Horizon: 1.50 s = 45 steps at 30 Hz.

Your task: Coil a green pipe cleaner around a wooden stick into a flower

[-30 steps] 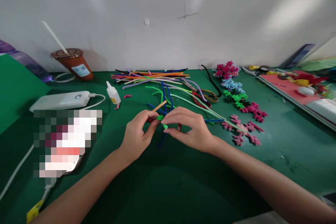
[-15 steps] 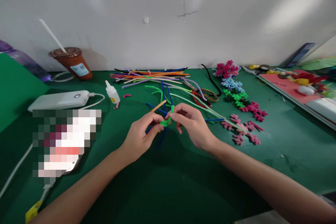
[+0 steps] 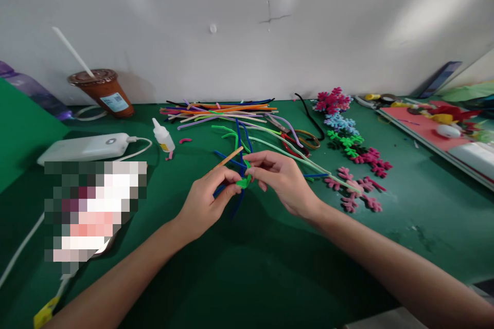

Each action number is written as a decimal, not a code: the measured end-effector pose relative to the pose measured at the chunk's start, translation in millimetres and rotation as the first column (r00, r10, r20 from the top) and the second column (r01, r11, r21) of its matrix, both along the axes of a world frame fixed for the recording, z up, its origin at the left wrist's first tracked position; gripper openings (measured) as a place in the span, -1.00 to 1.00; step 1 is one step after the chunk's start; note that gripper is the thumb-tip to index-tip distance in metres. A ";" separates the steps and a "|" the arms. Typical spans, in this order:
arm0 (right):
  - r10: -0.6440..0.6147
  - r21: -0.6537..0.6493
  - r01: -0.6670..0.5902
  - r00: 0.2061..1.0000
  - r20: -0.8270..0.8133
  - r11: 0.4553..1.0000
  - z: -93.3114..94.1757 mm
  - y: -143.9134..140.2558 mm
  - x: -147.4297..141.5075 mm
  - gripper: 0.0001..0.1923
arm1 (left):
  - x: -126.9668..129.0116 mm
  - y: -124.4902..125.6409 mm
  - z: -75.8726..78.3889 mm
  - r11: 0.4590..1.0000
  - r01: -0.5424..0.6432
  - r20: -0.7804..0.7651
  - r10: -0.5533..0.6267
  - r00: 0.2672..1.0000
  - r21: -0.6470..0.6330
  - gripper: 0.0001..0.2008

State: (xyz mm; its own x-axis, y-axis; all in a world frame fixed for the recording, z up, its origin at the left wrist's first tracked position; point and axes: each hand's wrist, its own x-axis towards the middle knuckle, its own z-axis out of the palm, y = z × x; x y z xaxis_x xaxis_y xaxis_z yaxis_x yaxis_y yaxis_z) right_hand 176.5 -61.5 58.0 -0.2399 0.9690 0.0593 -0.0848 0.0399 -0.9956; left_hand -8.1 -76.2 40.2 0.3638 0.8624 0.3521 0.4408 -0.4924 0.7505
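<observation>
Between my two hands is a short, bent green pipe cleaner (image 3: 243, 183). My left hand (image 3: 210, 195) pinches its left end between thumb and forefinger. With thumb and fingers closed, my right hand (image 3: 280, 177) grips the other end, partly hiding it. A thin wooden stick (image 3: 230, 158) slants up from behind my left hand; whether that hand holds it I cannot tell. Blue pipe cleaners (image 3: 239, 136) lie crossed on the table just behind and below the fingers. Loose green pipe cleaners (image 3: 227, 130) lie just beyond them.
A pile of coloured pipe cleaners (image 3: 219, 110) lies by the wall, with scissors (image 3: 295, 144) at its right. Fuzzy snowflake shapes (image 3: 357, 193) line the right side. At left stand a glue bottle (image 3: 164, 137), a drink cup (image 3: 106, 92), a power bank (image 3: 85, 148) and a blurred-out phone (image 3: 102, 247).
My right fingers have bent the green pipe cleaner's upright end down and inward, so the piece is more curled. My left hand keeps its pinch. The whole view has shifted slightly.
</observation>
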 end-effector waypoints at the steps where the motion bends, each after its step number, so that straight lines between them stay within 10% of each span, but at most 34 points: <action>1: 0.014 0.023 -0.015 0.999 0.036 1.000 0.7 -0.3 0.8 -0.78 | 0.2 0.1 0.3 1.000 0.005 0.007 -0.005 1.000 -0.012 -0.92; 9: 0.041 0.191 -0.100 0.956 0.289 0.977 5.3 -0.4 5.5 -0.75 | 2.2 2.5 6.1 0.982 0.040 0.145 -0.013 0.989 -0.185 -0.92; 29: 0.104 0.002 -0.106 0.980 0.167 0.994 6.6 5.1 10.6 -0.90 | -0.1 2.9 3.6 0.973 0.055 0.132 -0.025 0.991 -0.226 -0.94; 45: 0.173 0.053 -0.210 0.904 0.392 0.976 11.1 7.3 15.4 -0.83 | 2.0 4.3 2.9 0.955 0.070 0.125 -0.035 0.991 -0.288 -0.93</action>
State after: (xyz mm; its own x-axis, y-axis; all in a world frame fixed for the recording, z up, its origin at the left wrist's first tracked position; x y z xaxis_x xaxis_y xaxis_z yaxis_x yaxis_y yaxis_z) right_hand 191.9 -54.2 69.1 -0.4423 0.8968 0.0121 0.2866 0.1541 -0.9456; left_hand -6.2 -71.9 43.0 0.3827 0.9144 0.1317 0.3202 -0.2650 0.9095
